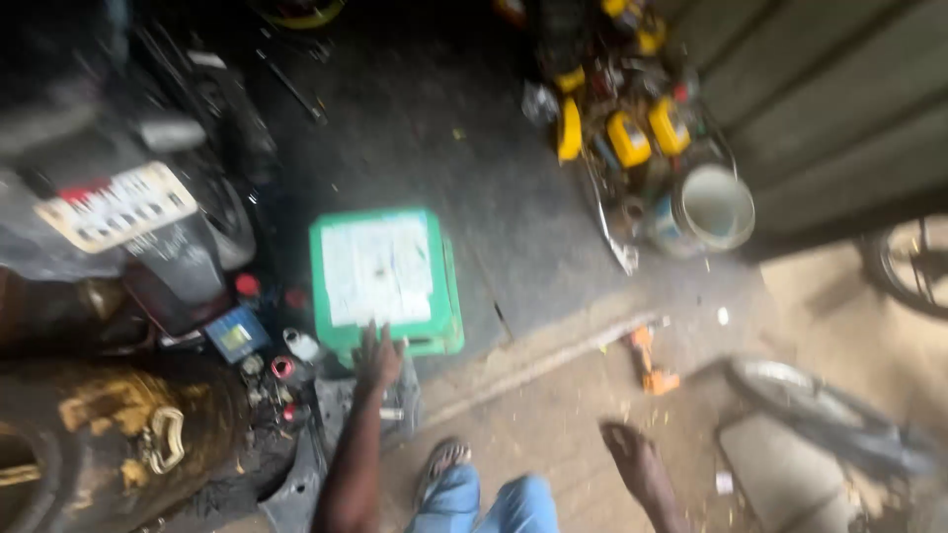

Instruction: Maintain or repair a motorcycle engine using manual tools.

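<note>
The view is blurred. My left hand (pixel 378 357) reaches down with fingers apart and rests on the near edge of a green plastic stool (pixel 446 296) with a white top, holding nothing. My right hand (pixel 632 459) hangs lower right over the sandy floor; nothing shows in it, and the blur hides its fingers. My foot in a sandal (pixel 444 458) and blue jeans (pixel 494 503) lie between the two arms.
A motorcycle's rear with a number plate (pixel 118 207) stands at left, with a small blue box (pixel 237 336) and little bottles beside it. A white bucket (pixel 716 207) and yellow containers (pixel 632 138) sit far right. An orange tool (pixel 652 367) and a tyre (pixel 820 405) lie on the floor.
</note>
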